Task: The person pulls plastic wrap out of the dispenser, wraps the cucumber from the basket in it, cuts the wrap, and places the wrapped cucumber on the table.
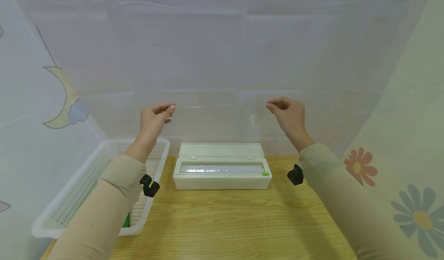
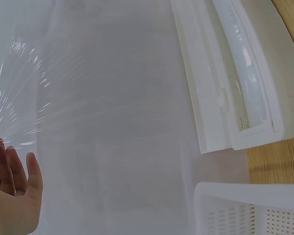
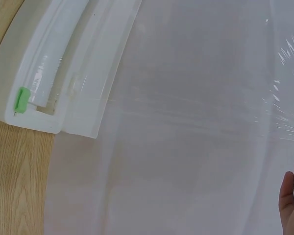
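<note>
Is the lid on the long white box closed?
No, the lid is folded back behind the box, and the roll inside shows.

There were two hands (image 1: 153, 122) (image 1: 290, 117), two sleeves (image 1: 100, 208) (image 1: 343, 198), one plastic film (image 2: 22, 93), one box (image 1: 222, 182), one roll (image 1: 222, 169), one slider (image 1: 265, 173), one basket (image 1: 165, 153), one table (image 1: 215, 221), one moon (image 1: 70, 94) and one cloud (image 1: 78, 112).

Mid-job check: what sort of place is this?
Probably a small screened-off work booth, though what lies beyond is hidden. Creased pale sheeting hangs across the back, a flower-printed side wall closes in the right, and a wood-grain table fills the space between.
</note>
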Demonstrator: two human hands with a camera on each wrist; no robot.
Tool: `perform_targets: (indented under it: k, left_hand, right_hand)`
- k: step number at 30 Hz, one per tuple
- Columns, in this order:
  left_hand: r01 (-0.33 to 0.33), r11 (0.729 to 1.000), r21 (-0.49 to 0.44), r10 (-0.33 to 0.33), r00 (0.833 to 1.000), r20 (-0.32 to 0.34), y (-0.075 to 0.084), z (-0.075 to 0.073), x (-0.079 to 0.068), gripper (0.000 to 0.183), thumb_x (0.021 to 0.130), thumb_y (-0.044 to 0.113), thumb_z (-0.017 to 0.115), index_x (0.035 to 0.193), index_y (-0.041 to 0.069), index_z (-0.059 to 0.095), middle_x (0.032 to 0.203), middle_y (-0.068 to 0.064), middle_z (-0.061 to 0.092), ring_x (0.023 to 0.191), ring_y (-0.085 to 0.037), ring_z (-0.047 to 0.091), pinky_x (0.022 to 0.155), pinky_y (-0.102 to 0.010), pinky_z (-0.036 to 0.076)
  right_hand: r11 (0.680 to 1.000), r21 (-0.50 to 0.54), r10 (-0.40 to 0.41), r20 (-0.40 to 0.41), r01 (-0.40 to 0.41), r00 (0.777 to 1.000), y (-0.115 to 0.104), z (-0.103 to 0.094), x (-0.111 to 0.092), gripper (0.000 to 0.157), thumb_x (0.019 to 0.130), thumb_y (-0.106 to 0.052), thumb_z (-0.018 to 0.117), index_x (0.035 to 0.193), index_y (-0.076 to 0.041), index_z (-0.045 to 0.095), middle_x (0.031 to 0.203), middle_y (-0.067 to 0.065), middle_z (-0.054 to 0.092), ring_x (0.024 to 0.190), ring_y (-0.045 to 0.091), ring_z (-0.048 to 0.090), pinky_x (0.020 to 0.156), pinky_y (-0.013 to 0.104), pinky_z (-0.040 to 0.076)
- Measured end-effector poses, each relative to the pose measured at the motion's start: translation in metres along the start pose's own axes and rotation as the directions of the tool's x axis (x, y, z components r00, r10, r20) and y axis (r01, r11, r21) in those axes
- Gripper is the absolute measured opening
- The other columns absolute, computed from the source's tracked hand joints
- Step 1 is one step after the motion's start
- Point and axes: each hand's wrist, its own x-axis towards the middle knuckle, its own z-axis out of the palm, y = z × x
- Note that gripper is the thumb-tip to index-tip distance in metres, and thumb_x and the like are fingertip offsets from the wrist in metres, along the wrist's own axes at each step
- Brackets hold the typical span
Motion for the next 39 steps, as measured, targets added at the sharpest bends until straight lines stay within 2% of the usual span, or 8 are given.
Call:
perform_targets:
  k: [5,12,23,32,39]
  left_hand:
    - [-0.003,1.000,-0.004,0.003,1.000,-0.015,0.004,0.000,0.000,0.040,0.090,0.031,0.062,0.119,0.004,0.061,0.120,-0.007,0.059,0.104,-0.019,0.054,0.089,-0.029,0.048]
    - [-0.012,1.000,-0.009,0.011,0.999,-0.032,0.010,0.001,0.001,0.039,0.089,0.031,0.063,0.117,0.005,0.063,0.119,-0.006,0.060,0.108,-0.023,0.054,0.088,-0.027,0.048]
    - [-0.012,0.995,-0.097,0.007,0.999,-0.042,0.015,-0.001,0.004,0.041,0.088,0.025,0.065,0.118,-0.002,0.060,0.119,-0.009,0.059,0.103,-0.018,0.054,0.087,-0.027,0.049]
    - [-0.020,0.994,-0.104,0.016,0.999,-0.040,0.015,-0.002,0.002,0.042,0.088,0.026,0.065,0.118,-0.002,0.060,0.117,-0.008,0.060,0.108,-0.023,0.053,0.089,-0.029,0.048]
    - [-0.038,0.994,-0.103,0.033,0.998,-0.048,0.015,-0.002,0.005,0.041,0.087,0.027,0.065,0.117,-0.001,0.061,0.112,-0.005,0.061,0.099,-0.016,0.055,0.088,-0.029,0.049]
  right_hand:
    - [1.000,0.014,-0.002,-0.044,0.002,0.999,-0.001,0.003,0.001,0.028,0.084,-0.036,0.068,0.098,-0.012,0.071,0.093,0.002,0.067,0.081,0.013,0.058,0.067,0.027,0.044]
    - [0.999,0.006,-0.036,-0.084,0.037,0.996,-0.002,0.003,0.002,0.033,0.083,-0.041,0.067,0.097,-0.012,0.072,0.093,0.001,0.067,0.079,0.012,0.056,0.065,0.025,0.043]
    - [0.998,0.018,-0.057,-0.086,0.059,0.995,-0.008,0.002,0.003,0.029,0.084,-0.037,0.067,0.098,-0.012,0.072,0.094,0.002,0.067,0.078,0.013,0.056,0.065,0.026,0.043]
    - [0.995,0.007,-0.095,-0.095,0.096,0.991,-0.008,0.000,0.000,0.030,0.084,-0.037,0.067,0.098,-0.010,0.071,0.093,0.003,0.067,0.082,0.012,0.055,0.070,0.027,0.042]
    - [0.993,0.002,-0.115,-0.104,0.116,0.988,-0.008,-0.001,-0.001,0.027,0.085,-0.034,0.067,0.098,-0.011,0.071,0.092,0.003,0.066,0.084,0.012,0.054,0.073,0.028,0.041]
